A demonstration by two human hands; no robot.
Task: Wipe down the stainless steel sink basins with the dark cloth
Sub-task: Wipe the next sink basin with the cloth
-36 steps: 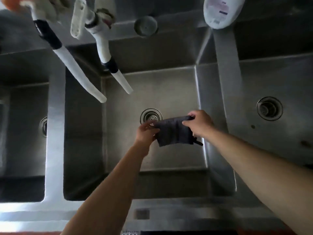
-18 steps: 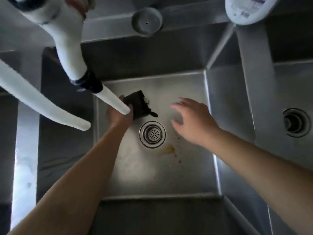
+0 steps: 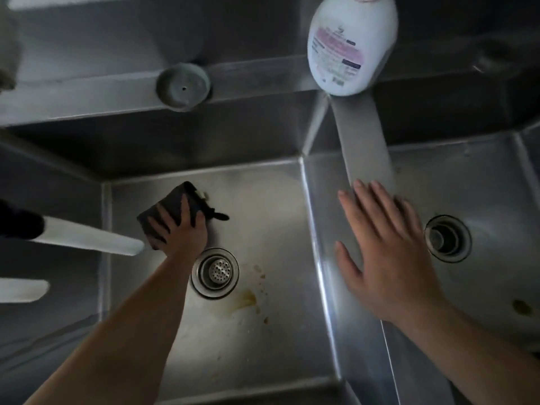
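While left hand [image 3: 178,229] presses dark cloth [image 3: 169,209] flat, right hand [image 3: 385,258] splayed, empty; bottle [image 3: 350,45] label unreadable.

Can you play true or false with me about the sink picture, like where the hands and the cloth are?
1. The left hand presses the dark folded cloth on the middle steel basin's floor. True.
2. The right hand holds the cloth too. False: it is open and empty, over the divider.
3. Brownish stains lie near the round perforated metal drain strainer. True.
4. The white plastic bottle with a pink label lies inside the basin. False: it sits on the back ledge.
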